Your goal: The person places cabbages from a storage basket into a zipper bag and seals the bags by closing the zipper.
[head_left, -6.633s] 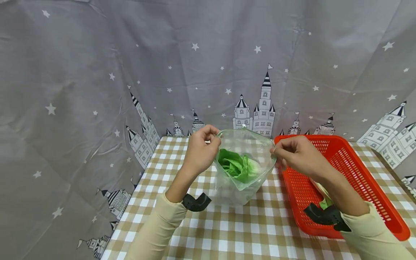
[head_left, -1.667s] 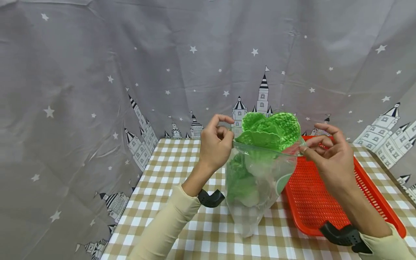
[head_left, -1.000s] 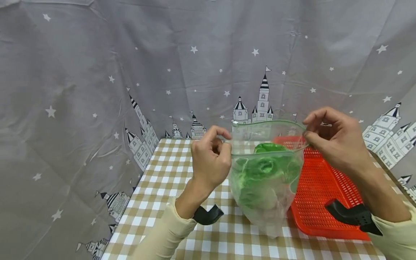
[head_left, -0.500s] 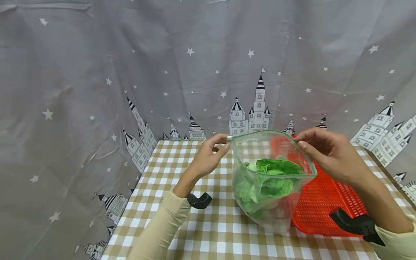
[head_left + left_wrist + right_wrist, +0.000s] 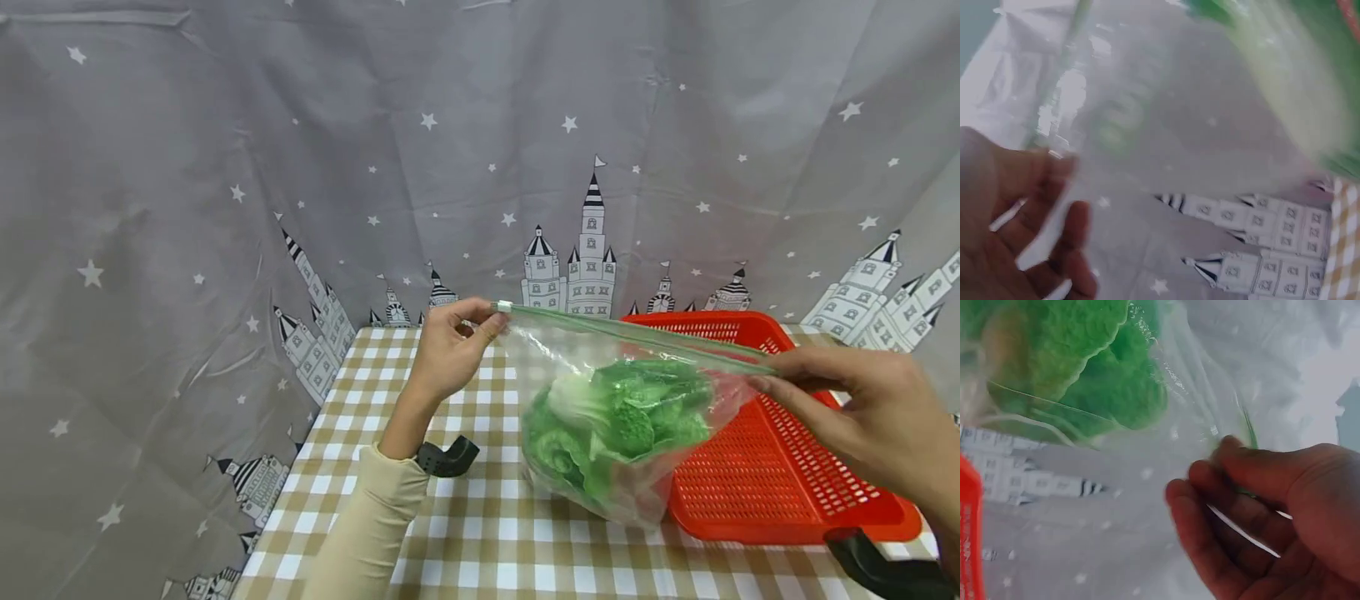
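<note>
A clear slider zip bag hangs between the hands, its green-edged mouth stretched into a nearly straight line that slopes down to the right. Green leafy heads of lettuce with pale stems lie wholly inside it. My left hand pinches the mouth's left end between thumb and finger, right at the white slider. At the opposite end my right hand pinches the top edge between thumb and fingers. In the right wrist view, leaves press against the plastic near that hand.
A red perforated basket stands on the right, partly behind the bag and under the right hand. Brown-and-white checked cloth covers the table. Behind it hangs a grey curtain with stars and castles.
The lettuce poking out of the bag has sunk inside, and the basket's earlier lettuce has left it. The gaping mouth is now drawn flat; my right hand has moved right, my left slightly left.
</note>
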{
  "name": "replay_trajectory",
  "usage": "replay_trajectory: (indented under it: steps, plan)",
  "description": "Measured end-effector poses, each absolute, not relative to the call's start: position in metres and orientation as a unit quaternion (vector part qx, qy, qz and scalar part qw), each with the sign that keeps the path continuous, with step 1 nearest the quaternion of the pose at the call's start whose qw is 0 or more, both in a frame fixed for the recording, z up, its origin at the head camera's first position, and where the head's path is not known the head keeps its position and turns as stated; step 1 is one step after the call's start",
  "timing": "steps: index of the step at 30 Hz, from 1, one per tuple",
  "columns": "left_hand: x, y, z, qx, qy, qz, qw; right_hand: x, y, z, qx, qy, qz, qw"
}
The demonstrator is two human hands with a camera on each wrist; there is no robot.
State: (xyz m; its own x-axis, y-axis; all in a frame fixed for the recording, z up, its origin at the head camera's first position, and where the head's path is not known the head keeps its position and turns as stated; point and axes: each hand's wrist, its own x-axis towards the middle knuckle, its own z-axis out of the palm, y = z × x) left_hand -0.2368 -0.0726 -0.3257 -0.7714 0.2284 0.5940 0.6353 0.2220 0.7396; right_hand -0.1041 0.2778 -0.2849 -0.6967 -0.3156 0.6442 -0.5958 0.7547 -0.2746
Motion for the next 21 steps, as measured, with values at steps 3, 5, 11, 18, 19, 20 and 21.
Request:
replay_trajectory:
  steps: [3,5,11,18,19,20,21]
  plan:
    - [-0.230,-0.074,-0.322,-0.301,-0.765,-0.548,0.156,-0.121,0.281,-0.289,0.221,-0.900,0.263,0.268]
    - [-0.228,-0.074,-0.324,-0.299,-0.763,-0.551,0.155,-0.130,0.281,-0.293,0.225,-0.897,0.275,0.262]
    - [-0.229,-0.077,-0.334,-0.262,-0.741,-0.587,0.193,-0.143,0.285,-0.297,0.213,-0.905,0.249,0.270]
    - [-0.219,-0.072,-0.334,-0.292,-0.747,-0.573,0.166,-0.149,0.241,-0.279,0.259,-0.886,0.281,0.263]
    - [-0.217,-0.070,-0.334,-0.296,-0.742,-0.576,0.175,-0.151,0.229,-0.277,0.278,-0.876,0.287,0.271]
    - [-0.216,-0.068,-0.335,-0.296,-0.733,-0.582,0.188,-0.153,0.216,-0.276,0.297,-0.865,0.291,0.280]
    - [-0.215,-0.065,-0.336,-0.292,-0.723,-0.590,0.208,-0.156,0.203,-0.276,0.311,-0.857,0.294,0.286]
